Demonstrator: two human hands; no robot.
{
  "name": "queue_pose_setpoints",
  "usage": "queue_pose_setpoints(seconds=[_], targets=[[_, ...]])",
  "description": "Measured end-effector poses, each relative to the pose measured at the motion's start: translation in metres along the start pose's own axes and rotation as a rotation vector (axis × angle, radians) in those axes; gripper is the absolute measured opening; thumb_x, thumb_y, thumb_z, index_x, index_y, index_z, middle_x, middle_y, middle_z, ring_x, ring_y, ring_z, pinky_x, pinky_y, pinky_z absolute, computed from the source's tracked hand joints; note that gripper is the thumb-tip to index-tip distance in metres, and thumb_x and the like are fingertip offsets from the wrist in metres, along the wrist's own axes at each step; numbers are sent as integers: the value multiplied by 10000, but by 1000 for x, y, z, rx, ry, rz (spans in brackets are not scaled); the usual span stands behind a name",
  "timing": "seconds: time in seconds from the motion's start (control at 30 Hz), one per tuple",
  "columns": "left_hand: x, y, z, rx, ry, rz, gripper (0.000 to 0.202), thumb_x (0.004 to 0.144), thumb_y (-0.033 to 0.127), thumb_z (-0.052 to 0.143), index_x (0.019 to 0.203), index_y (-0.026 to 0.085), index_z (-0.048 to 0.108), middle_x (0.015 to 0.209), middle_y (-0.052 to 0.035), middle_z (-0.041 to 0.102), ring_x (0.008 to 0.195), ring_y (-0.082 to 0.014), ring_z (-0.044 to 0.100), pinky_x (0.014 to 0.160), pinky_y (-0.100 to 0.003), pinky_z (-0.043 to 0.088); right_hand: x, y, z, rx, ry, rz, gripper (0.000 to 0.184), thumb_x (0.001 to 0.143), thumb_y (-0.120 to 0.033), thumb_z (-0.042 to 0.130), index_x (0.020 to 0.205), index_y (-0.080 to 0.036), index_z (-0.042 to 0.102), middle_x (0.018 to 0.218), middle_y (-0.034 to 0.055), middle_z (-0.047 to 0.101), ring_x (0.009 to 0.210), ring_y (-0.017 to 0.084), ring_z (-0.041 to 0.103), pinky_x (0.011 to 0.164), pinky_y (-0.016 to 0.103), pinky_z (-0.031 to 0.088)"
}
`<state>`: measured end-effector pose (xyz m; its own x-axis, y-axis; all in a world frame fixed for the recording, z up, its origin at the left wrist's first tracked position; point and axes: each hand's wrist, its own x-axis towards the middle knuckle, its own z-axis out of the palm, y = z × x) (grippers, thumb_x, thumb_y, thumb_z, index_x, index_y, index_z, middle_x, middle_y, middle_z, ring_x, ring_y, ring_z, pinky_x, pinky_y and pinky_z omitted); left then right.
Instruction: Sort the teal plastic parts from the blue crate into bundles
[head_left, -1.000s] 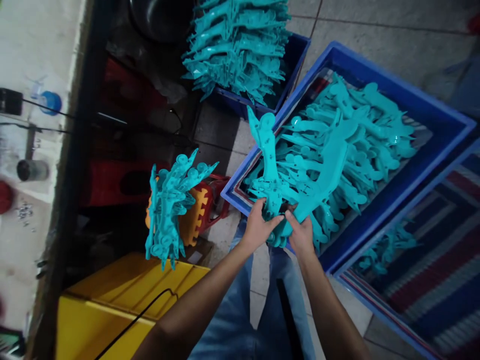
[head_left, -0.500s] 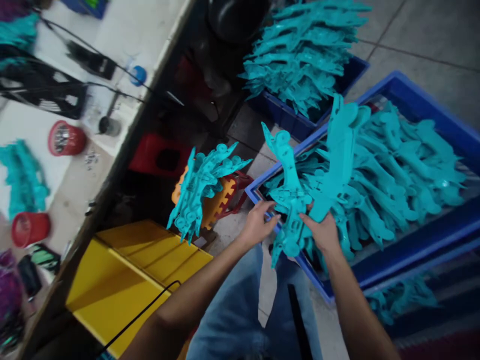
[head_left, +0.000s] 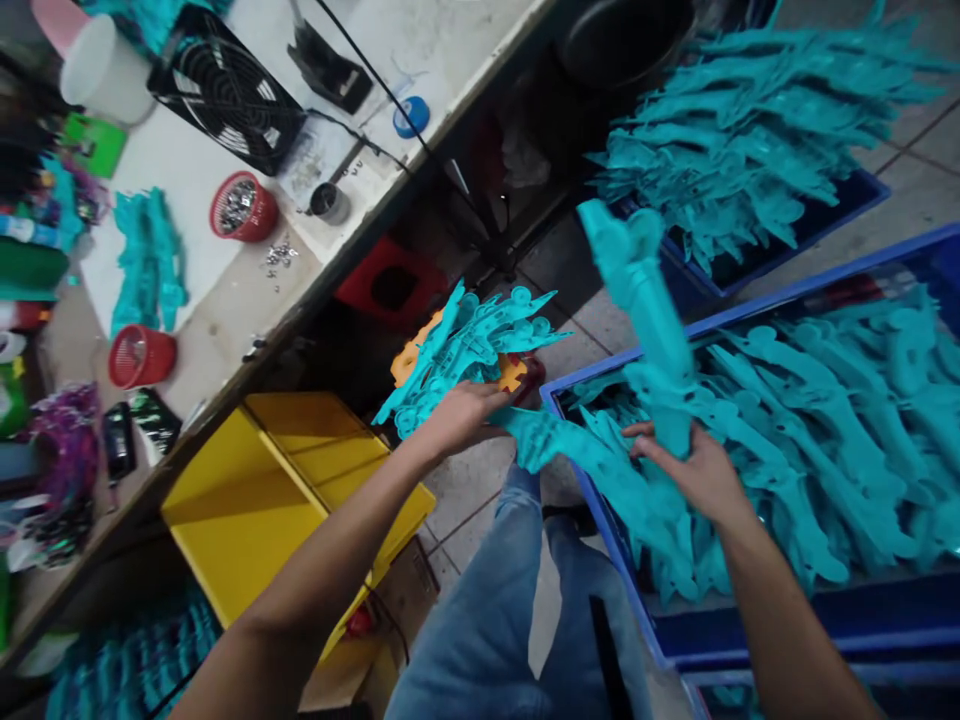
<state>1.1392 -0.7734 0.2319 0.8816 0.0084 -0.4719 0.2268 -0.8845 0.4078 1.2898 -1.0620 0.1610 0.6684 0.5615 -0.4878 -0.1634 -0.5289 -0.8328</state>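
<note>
My left hand (head_left: 463, 412) has its fingers closed on the end of a teal moulded plastic part (head_left: 551, 440). That part slants across the crate's near-left rim, its far end over the other parts. In my right hand (head_left: 701, 475) is another teal plastic part (head_left: 656, 315), gripped at its lower end and standing nearly upright. Below both lies a blue crate (head_left: 780, 640) filled with rows of like teal parts (head_left: 795, 450). Just beyond my left hand, a small heap of teal parts (head_left: 472, 345) rests on an orange foam-topped stool (head_left: 412, 355).
A second blue crate (head_left: 847, 220) piled high with teal parts stands behind. To the left are a yellow bin (head_left: 225, 510) and a workbench (head_left: 217, 300) bearing red baskets (head_left: 244, 207) of small metal pieces and a black fan (head_left: 229, 90). A red stool (head_left: 390, 280) sits under the bench.
My left hand has moved left from the crate's corner towards the heap on the stool, now with a teal part. The right hand's part is tilted further left. The view has swung left.
</note>
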Motion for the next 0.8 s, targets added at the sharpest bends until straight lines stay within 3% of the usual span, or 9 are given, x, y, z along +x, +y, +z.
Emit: queue_pose_setpoints(seconds=[0.13,0.23,0.37,0.47,0.63,0.8], targets=[[-64,-64,3,-145,400,-595,449,747,478,656,1088,187,641,964,-66,685,852,-216,625,754,-267,448,22,7,-19,-43,462,54,320,712,-516,660,804,-214,605,702,84,663,702,258,647,718,418,505],[-83,-101,12,-262,593,-880,500,751,500,628,1115,158,642,942,-51,696,845,-204,625,738,-249,445,23,15,-18,-4,525,90,338,710,-545,657,806,-230,585,676,82,648,709,274,635,730,444,493],[-69,-132,34,-386,576,-933,508,763,460,620,1145,126,646,980,-74,700,896,-216,627,748,-246,437,15,24,7,2,414,148,407,644,-577,664,785,-201,598,602,31,629,683,262,636,697,411,503],[-52,-146,44,-315,501,-937,514,771,462,617,1157,124,649,966,-85,688,887,-224,613,758,-262,428,12,30,28,89,359,207,418,633,-565,685,823,-204,597,597,18,637,639,236,638,637,362,508],[-39,-163,43,-142,376,-860,525,752,498,635,1144,150,667,916,-87,632,867,-224,580,776,-290,436,11,39,45,150,239,215,464,655,-559,694,911,-182,608,632,21,658,648,222,643,656,351,507],[-40,-174,38,-266,374,-771,559,740,468,642,1176,117,645,1028,-113,628,956,-220,583,862,-302,448,9,43,55,305,90,204,368,677,-521,713,817,-189,642,668,27,667,699,202,636,734,342,509]])
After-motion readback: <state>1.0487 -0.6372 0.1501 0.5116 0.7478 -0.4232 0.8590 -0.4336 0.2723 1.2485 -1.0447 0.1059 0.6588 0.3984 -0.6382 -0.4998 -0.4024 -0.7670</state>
